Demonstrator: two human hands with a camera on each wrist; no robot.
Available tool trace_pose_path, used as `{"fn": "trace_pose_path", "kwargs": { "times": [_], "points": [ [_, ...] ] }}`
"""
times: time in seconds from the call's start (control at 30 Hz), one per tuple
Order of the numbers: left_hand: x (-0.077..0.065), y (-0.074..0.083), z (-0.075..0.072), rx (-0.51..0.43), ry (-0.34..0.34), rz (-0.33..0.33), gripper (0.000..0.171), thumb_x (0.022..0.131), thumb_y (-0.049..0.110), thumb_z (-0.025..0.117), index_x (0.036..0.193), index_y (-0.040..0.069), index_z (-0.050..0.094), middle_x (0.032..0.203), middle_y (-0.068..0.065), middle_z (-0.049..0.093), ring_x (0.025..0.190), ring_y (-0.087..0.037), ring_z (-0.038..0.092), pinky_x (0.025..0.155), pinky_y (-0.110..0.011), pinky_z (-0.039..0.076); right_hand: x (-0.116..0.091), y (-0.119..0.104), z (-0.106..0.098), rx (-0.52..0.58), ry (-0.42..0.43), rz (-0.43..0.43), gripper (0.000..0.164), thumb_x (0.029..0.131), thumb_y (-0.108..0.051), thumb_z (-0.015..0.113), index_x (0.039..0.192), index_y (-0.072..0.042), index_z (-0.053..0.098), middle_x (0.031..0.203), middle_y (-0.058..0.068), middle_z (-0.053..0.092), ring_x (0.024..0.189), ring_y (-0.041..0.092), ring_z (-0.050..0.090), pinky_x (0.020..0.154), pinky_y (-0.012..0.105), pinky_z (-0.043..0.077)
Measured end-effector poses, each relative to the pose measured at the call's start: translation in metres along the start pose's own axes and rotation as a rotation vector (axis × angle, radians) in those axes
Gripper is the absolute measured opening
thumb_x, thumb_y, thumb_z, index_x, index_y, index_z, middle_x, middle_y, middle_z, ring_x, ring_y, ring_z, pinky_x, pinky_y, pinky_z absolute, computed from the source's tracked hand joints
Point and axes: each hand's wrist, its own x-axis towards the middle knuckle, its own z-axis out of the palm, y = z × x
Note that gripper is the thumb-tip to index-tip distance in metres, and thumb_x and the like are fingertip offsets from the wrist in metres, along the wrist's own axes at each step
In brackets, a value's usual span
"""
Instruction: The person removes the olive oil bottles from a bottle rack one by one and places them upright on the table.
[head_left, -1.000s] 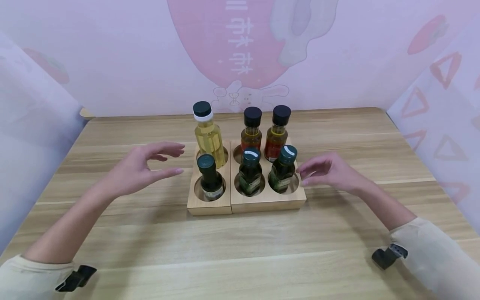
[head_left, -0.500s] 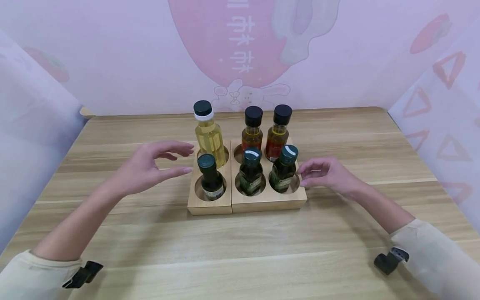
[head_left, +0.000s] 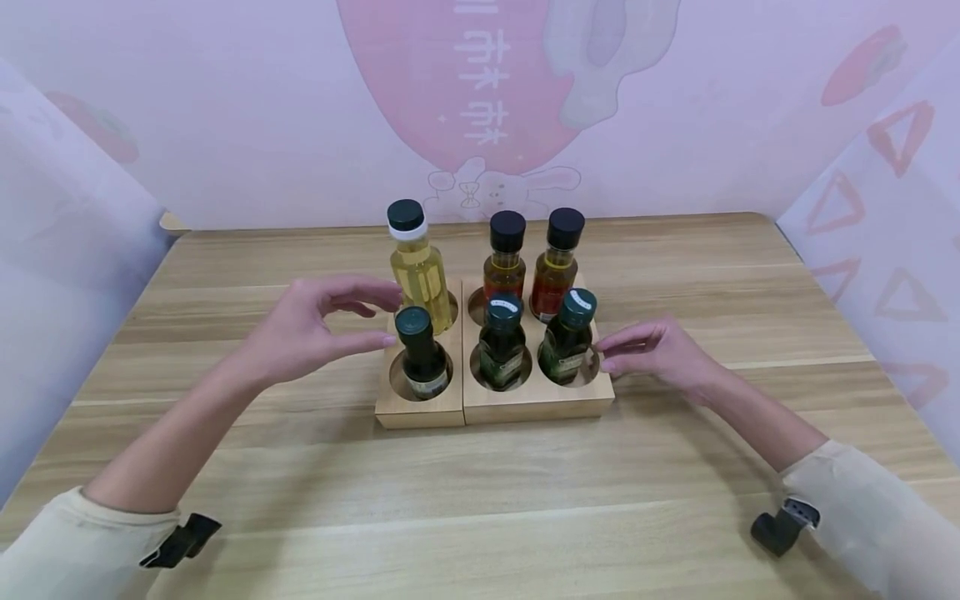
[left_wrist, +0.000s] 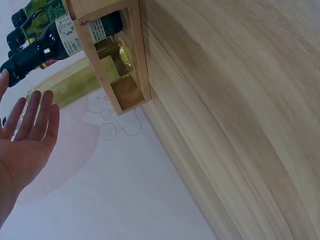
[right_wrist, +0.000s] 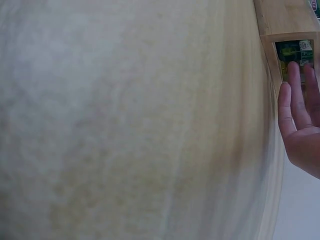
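My left hand (head_left: 318, 329) is beside the left wooden bottle rack (head_left: 420, 419), fingers and thumb spread and relaxed. Its fingertips come close to a tall bottle of pale yellow oil (head_left: 420, 279) and a small dark bottle with a green cap (head_left: 423, 362), both standing in that rack. In the left wrist view the palm (left_wrist: 25, 155) shows nothing held. At the far side, my right hand (head_left: 663, 358) has its fingertips right at the right rack's (head_left: 536, 409) side. Fairly straight fingers (right_wrist: 297, 107) overlap the rack's open side in the right wrist view.
Two dark green bottles (head_left: 503, 354) fill the right rack's front holes. Behind them stand two black-capped amber bottles (head_left: 555, 279) with red labels. The racks sit edge to edge on a wood-grain table (head_left: 487, 508), with a printed pink-white backdrop (head_left: 262, 125) behind.
My left hand has moved right, from beside the left rack to close by its bottles. The right hand's fingers have shifted slightly at the rack's side. Racks and bottles stay put.
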Motion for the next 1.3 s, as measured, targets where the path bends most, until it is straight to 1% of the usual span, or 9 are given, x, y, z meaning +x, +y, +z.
{"fn": "trace_pose_path", "kwargs": {
  "times": [0.1, 0.23, 0.33, 0.5, 0.7, 0.83, 0.93, 1.1, 1.3],
  "points": [
    [0.003, 0.002, 0.004, -0.017, -0.015, -0.008, 0.047, 0.084, 0.002, 0.085, 0.129, 0.001, 0.070, 0.122, -0.009, 0.075, 0.111, -0.007, 0.068, 0.096, -0.020, 0.055, 0.001, -0.001, 0.000, -0.006, 0.000, 0.009, 0.023, 0.086, 0.005, 0.080, 0.105, -0.008, 0.082, 0.104, 0.003, 0.080, 0.089, 0.016, 0.076, 0.082, 0.034, 0.064],
    [0.005, 0.003, 0.010, -0.013, -0.050, -0.054, 0.050, 0.085, 0.006, 0.086, 0.132, 0.004, 0.070, 0.125, -0.007, 0.074, 0.112, -0.009, 0.068, 0.098, -0.018, 0.053, 0.002, -0.001, -0.001, -0.001, -0.010, 0.005, 0.024, 0.086, 0.005, 0.079, 0.104, -0.011, 0.082, 0.103, 0.002, 0.080, 0.088, 0.016, 0.076, 0.082, 0.033, 0.064],
    [0.006, 0.002, 0.013, -0.036, -0.074, -0.081, 0.050, 0.085, 0.006, 0.086, 0.133, 0.006, 0.070, 0.123, -0.006, 0.075, 0.113, -0.012, 0.069, 0.100, -0.018, 0.051, 0.002, 0.000, -0.001, 0.010, -0.019, -0.001, 0.025, 0.087, 0.006, 0.078, 0.103, -0.013, 0.083, 0.103, 0.001, 0.080, 0.087, 0.015, 0.076, 0.082, 0.033, 0.064],
    [0.007, -0.001, 0.017, -0.135, -0.088, -0.089, 0.050, 0.086, 0.000, 0.083, 0.133, -0.001, 0.068, 0.123, -0.010, 0.075, 0.112, -0.014, 0.071, 0.100, -0.021, 0.054, 0.002, 0.001, -0.001, 0.015, -0.024, -0.002, 0.027, 0.088, 0.006, 0.077, 0.102, -0.015, 0.083, 0.102, -0.001, 0.080, 0.086, 0.014, 0.075, 0.081, 0.033, 0.064],
    [0.006, -0.001, 0.020, -0.199, -0.090, -0.122, 0.048, 0.089, -0.002, 0.080, 0.135, -0.003, 0.066, 0.121, -0.014, 0.075, 0.107, -0.014, 0.074, 0.094, -0.024, 0.058, 0.002, 0.001, -0.001, 0.018, -0.024, -0.001, 0.027, 0.087, 0.006, 0.078, 0.100, -0.017, 0.083, 0.100, -0.001, 0.079, 0.085, 0.014, 0.075, 0.080, 0.034, 0.064],
    [0.006, -0.002, 0.021, -0.242, -0.083, -0.118, 0.048, 0.088, -0.008, 0.078, 0.134, -0.008, 0.065, 0.123, -0.020, 0.073, 0.103, -0.015, 0.075, 0.087, -0.029, 0.062, 0.002, 0.002, -0.002, 0.017, -0.029, -0.002, 0.027, 0.087, 0.006, 0.078, 0.101, -0.016, 0.083, 0.101, 0.000, 0.079, 0.085, 0.015, 0.075, 0.080, 0.034, 0.064],
    [0.006, -0.002, 0.021, -0.260, -0.079, -0.116, 0.047, 0.087, -0.010, 0.077, 0.133, -0.010, 0.064, 0.123, -0.022, 0.072, 0.101, -0.015, 0.076, 0.086, -0.031, 0.063, 0.003, 0.003, -0.002, 0.014, -0.030, 0.002, 0.028, 0.087, 0.007, 0.077, 0.101, -0.016, 0.083, 0.101, 0.000, 0.079, 0.086, 0.015, 0.075, 0.081, 0.034, 0.064],
    [0.007, -0.002, 0.021, -0.271, -0.076, -0.117, 0.047, 0.086, -0.010, 0.078, 0.131, -0.011, 0.065, 0.121, -0.024, 0.073, 0.098, -0.015, 0.076, 0.084, -0.031, 0.063, 0.004, 0.003, -0.002, 0.019, -0.031, 0.009, 0.028, 0.087, 0.008, 0.076, 0.101, -0.016, 0.082, 0.102, 0.000, 0.079, 0.086, 0.015, 0.075, 0.081, 0.034, 0.064],
    [0.006, -0.002, 0.021, -0.286, -0.062, -0.100, 0.046, 0.084, -0.011, 0.079, 0.129, -0.012, 0.066, 0.115, -0.024, 0.074, 0.095, -0.016, 0.077, 0.082, -0.032, 0.064, 0.005, 0.004, -0.003, 0.021, -0.035, 0.010, 0.026, 0.087, 0.008, 0.076, 0.103, -0.011, 0.082, 0.102, 0.000, 0.079, 0.085, 0.015, 0.075, 0.081, 0.034, 0.064]
  ]
}}
